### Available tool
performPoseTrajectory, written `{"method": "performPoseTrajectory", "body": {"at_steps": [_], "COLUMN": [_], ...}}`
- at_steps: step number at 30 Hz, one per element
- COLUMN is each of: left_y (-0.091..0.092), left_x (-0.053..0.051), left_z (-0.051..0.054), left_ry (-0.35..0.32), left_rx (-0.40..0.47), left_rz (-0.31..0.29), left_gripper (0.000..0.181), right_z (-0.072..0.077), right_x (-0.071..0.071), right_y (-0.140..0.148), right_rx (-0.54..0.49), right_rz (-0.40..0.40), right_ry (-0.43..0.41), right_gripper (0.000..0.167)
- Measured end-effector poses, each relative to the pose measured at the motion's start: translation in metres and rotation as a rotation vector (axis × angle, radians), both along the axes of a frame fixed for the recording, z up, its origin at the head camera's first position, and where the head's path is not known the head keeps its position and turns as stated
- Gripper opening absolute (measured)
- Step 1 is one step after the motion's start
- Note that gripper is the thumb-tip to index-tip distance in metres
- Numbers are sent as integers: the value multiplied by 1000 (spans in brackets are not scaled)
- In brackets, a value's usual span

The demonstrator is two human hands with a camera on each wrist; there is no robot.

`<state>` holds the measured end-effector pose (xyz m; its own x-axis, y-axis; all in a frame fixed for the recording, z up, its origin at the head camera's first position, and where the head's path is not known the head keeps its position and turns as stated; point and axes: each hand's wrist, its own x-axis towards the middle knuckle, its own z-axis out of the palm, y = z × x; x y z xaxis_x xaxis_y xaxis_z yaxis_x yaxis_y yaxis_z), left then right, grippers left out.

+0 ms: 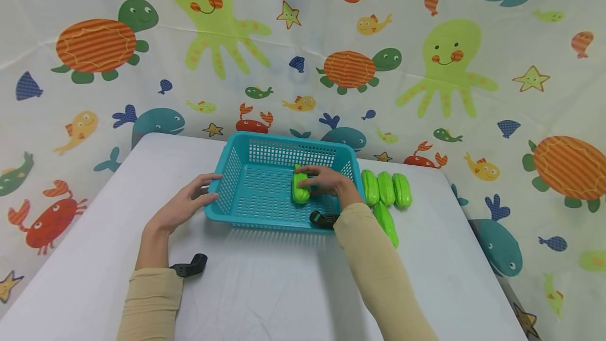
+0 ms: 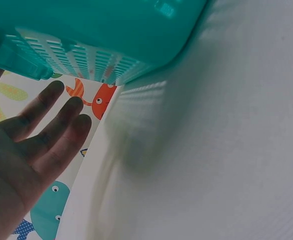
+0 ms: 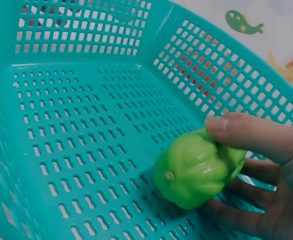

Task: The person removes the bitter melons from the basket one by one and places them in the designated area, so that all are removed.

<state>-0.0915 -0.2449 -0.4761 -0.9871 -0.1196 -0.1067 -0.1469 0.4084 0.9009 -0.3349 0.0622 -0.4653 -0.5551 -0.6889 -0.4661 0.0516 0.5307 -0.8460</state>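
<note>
A teal plastic basket (image 1: 267, 221) with perforated walls stands on the white table. Inside it, right of the middle, is a bright green ribbed toy vegetable (image 1: 300, 189), longish with a small nub at one end. My right hand (image 1: 326, 179) reaches over the basket's right side and grips this vegetable (image 3: 194, 172), thumb on top and fingers round its far side. At the basket's left rim is my left hand (image 1: 189, 199), its fingers fairly straight; in the left wrist view the hand (image 2: 31, 140) lies beside the outer wall, and whether it touches is unclear.
Just right of the basket, several more green vegetables (image 1: 386, 188) lie on the table (image 1: 265, 288), one of them slanting nearer to me. A curtain (image 1: 303, 36) printed with sea animals hangs behind the table and along its sides.
</note>
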Motion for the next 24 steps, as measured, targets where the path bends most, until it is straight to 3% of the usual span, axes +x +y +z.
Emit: {"method": "performPoseTrajectory", "body": {"at_steps": [13, 24], "left_y": [0, -1], "left_x": [1, -1], "left_z": [1, 2], "left_ry": [-3, -5], "left_rx": [-8, -15], "left_rz": [-7, -9], "left_gripper": [61, 62], "right_z": [-3, -6], "right_x": [-1, -2], "right_y": [2, 2], "right_rx": [-12, -37], "right_rz": [71, 63], "right_ry": [3, 21], "right_gripper": [53, 50]}}
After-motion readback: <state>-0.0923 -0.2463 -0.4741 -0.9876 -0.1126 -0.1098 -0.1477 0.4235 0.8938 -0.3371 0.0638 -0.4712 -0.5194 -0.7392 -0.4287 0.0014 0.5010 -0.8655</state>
